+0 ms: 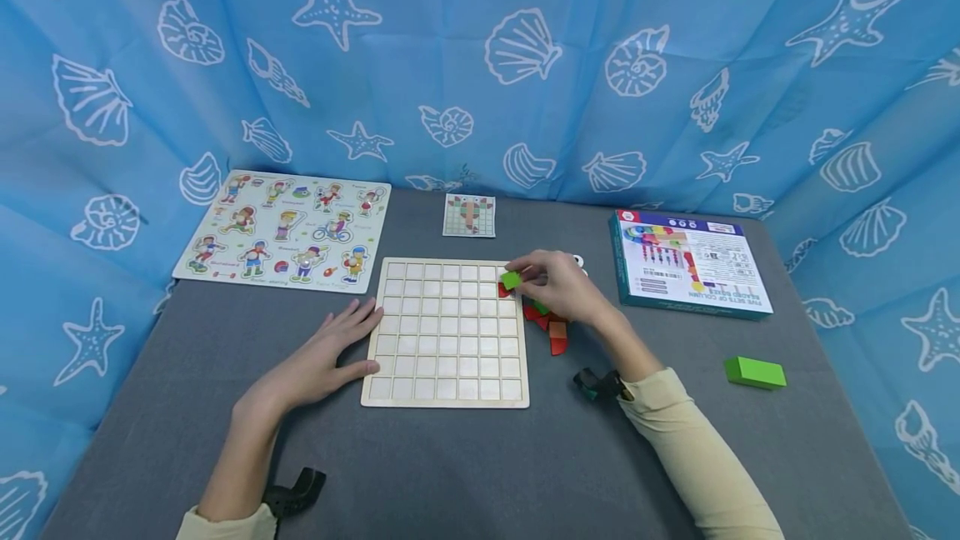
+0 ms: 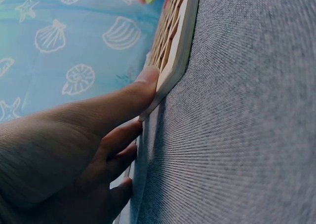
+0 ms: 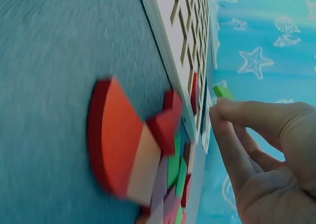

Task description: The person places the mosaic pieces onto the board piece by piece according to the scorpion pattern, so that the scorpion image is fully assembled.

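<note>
A wooden grid board (image 1: 446,343) lies on the grey table between my hands. My left hand (image 1: 322,361) rests along its left edge, fingers spread and thumb on the rim (image 2: 174,68). Above the board's upper right corner, my right hand (image 1: 561,283) pinches a small green block (image 1: 511,279) between thumb and fingertips. Just below that block, a red piece (image 3: 195,93) sits in a cell at the board's right side. Partly hidden under my right hand is a pile of red, green and orange pieces (image 1: 557,343), right of the board.
Behind the board lies a small pattern card (image 1: 469,216). A picture puzzle board (image 1: 258,227) is at the back left. On the right are a flat printed box (image 1: 693,265) and a long green block (image 1: 755,372). A blue shell-print curtain (image 1: 480,65) encloses the table.
</note>
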`<state>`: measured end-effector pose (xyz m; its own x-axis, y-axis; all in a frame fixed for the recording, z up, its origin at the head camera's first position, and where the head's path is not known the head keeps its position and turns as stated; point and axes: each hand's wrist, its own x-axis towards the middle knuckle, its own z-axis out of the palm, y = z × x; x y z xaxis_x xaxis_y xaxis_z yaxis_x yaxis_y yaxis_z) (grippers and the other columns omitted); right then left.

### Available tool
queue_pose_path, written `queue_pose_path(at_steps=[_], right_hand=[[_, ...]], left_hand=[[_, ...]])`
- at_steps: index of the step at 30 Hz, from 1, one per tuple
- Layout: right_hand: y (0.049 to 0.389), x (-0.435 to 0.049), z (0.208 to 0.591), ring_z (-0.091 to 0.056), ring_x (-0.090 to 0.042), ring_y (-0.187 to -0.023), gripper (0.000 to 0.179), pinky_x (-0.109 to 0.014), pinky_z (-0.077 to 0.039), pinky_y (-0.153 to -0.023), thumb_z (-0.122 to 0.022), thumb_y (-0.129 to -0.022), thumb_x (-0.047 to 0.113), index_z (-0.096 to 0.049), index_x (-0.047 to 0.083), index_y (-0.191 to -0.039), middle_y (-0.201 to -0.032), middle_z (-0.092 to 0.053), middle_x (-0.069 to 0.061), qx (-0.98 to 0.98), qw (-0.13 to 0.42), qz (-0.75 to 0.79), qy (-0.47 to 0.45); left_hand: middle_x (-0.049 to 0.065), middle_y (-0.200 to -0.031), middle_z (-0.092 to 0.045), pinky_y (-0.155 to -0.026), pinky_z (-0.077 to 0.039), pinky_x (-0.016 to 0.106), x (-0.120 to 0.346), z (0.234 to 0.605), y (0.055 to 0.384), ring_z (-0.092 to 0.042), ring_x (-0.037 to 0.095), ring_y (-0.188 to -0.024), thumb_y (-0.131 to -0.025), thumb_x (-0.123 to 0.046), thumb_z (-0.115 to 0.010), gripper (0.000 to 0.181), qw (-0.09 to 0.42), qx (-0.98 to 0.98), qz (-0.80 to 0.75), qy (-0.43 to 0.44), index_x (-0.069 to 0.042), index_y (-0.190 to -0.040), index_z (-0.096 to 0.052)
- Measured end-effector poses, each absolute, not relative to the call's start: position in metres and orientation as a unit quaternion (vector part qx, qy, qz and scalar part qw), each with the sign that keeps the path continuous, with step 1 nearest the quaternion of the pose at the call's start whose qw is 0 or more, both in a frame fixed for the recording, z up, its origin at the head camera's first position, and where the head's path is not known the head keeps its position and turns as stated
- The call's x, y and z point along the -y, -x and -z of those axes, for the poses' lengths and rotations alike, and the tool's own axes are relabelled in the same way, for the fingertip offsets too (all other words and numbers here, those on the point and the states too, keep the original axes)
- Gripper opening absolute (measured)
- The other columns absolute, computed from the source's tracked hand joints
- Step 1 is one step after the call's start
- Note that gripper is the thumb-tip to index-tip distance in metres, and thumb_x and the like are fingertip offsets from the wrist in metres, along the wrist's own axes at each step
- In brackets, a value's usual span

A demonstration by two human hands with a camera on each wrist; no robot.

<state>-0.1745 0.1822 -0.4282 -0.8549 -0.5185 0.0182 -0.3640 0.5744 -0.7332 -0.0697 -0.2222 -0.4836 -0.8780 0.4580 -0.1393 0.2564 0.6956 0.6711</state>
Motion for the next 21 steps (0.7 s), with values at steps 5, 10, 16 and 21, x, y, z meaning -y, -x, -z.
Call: queue_pose_path(at_steps=[5, 10, 16, 21], right_hand=[[0.175, -0.166, 0.433, -0.079, -0.027, -0.098, 0.032, -0.036, -0.067, -0.085, -0.082, -0.095, 0.004, -0.077, -0.003, -0.126, -0.115, -0.080, -0.020, -0.883, 0.099, 0.377, 0.262], [0.177, -0.156, 0.438, -0.074, -0.023, -0.092, 0.030, -0.030, -0.061, -0.079, -0.086, -0.092, 0.006, -0.079, -0.001, -0.121, -0.109, -0.077, -0.016, -0.891, 0.092, 0.349, 0.274], [0.177, -0.151, 0.440, -0.066, -0.024, -0.093, 0.025, -0.033, -0.056, -0.080, -0.085, -0.093, 0.008, -0.082, 0.002, -0.118, -0.108, -0.072, -0.015, -0.901, 0.096, 0.323, 0.273], [0.176, -0.149, 0.438, -0.066, -0.024, -0.094, 0.024, -0.035, -0.057, -0.082, -0.083, -0.094, 0.009, -0.081, 0.001, -0.117, -0.112, -0.071, -0.017, -0.902, 0.104, 0.321, 0.268]], left_hand=[[0.014, -0.183, -0.022, -0.133, -0.009, 0.077, 0.222, 0.483, 0.069, -0.012, 0.046, -0.171, -0.103, -0.047, -0.073, 0.085, 0.142, -0.908, -0.341, -0.200, -0.017, -0.172, -0.033], [0.021, -0.180, -0.027, -0.128, -0.012, 0.082, 0.217, 0.474, 0.065, -0.016, 0.051, -0.168, -0.102, -0.042, -0.075, 0.084, 0.124, -0.903, -0.355, -0.208, -0.012, -0.170, -0.037], [0.023, -0.180, -0.025, -0.131, -0.009, 0.080, 0.211, 0.458, 0.062, -0.014, 0.053, -0.168, -0.102, -0.031, -0.077, 0.083, 0.149, -0.906, -0.346, -0.191, -0.005, -0.169, -0.036], [0.023, -0.180, -0.024, -0.131, -0.010, 0.080, 0.211, 0.456, 0.062, -0.014, 0.053, -0.168, -0.103, -0.030, -0.076, 0.082, 0.157, -0.909, -0.337, -0.187, -0.004, -0.169, -0.036]])
